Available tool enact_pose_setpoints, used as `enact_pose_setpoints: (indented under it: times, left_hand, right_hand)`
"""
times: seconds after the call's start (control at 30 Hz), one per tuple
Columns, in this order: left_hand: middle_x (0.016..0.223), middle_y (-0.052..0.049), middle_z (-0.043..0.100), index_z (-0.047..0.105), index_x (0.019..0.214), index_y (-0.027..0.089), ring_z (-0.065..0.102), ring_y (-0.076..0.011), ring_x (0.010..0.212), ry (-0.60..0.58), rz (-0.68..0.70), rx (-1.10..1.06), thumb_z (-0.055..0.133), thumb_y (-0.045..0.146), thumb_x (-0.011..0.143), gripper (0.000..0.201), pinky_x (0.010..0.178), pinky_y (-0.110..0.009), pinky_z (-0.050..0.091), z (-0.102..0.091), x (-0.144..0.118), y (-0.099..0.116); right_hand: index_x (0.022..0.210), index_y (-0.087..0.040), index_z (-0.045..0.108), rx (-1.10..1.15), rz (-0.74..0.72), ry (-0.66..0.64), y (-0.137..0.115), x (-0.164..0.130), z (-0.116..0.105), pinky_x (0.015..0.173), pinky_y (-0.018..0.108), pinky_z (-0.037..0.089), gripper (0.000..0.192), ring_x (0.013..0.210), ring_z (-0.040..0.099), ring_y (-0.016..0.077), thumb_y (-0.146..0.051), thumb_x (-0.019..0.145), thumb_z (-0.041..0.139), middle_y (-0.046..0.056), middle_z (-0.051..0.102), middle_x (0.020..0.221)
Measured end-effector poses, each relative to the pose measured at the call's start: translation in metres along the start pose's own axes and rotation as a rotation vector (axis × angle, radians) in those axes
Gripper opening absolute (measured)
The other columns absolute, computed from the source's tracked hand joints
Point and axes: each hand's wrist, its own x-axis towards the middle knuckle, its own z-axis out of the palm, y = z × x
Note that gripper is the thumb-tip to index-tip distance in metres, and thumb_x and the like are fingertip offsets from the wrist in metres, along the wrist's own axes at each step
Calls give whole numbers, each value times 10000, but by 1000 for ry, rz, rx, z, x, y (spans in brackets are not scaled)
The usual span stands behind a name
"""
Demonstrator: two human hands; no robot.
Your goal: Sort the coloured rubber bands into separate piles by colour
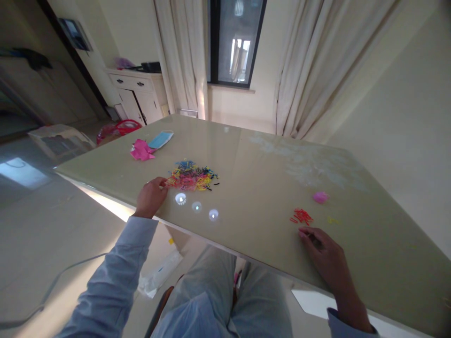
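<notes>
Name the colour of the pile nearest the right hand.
The pile is red, seen in the head view.

The person sits with both thighs (200, 277) angled forward and the arms spread wide. I see the left forearm (112, 277), sleeved in blue to the cuff, stretched well out ahead, its hand (152, 193) turned inward, back uppermost, fingers (162, 181) bunched towards their tips. The right hand (326, 256) sits lower and nearer the body, bare wrist (348, 295) showing above the sleeve (347, 324), thumb and forefinger drawn together, the rest curled under. Whether either set of fingertips fully meets, I can't quite make out.
</notes>
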Motion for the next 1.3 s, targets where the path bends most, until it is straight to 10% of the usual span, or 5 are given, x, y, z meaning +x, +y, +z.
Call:
enact_pose_setpoints:
  times: [0.43,0.7,0.8,0.97,1.3]
  left_hand:
    - [1016,-120,727,654,1077,173,666,-252,928,99,16,-77,457,251,865,299,783,-325,472,-2,-9,12]
    - [868,-61,709,666,935,151,652,-171,760,260,-20,-640,652,342,768,254,696,-279,509,-21,-25,44]
    - [795,-31,688,650,910,149,630,-136,694,66,-106,-1113,768,317,680,308,601,-231,491,-22,-41,80]
    - [758,-11,649,664,843,149,616,-85,674,-600,-447,-1806,782,139,683,199,544,-165,473,-3,-85,154]
    - [808,-32,686,663,834,118,674,-93,701,-1005,-684,-1920,677,10,777,124,551,-154,531,28,-127,247]
  right_hand:
    - [854,-233,707,-18,16,-2,2,0,-2,664,352,556,321,675,673,228,-521,800,577,71,737,834]
    - [846,-232,706,9,14,2,1,1,-1,661,356,553,309,648,661,223,-511,795,584,64,730,809]
    - [848,-221,705,13,22,-4,1,1,0,675,352,545,314,662,658,219,-504,801,579,67,728,805]
    - [860,-192,697,45,31,7,-6,-1,0,697,341,527,310,703,651,208,-465,838,552,84,725,835]
    - [869,-174,688,104,48,7,-17,-3,-4,704,302,492,253,741,634,187,-382,876,545,77,712,850]
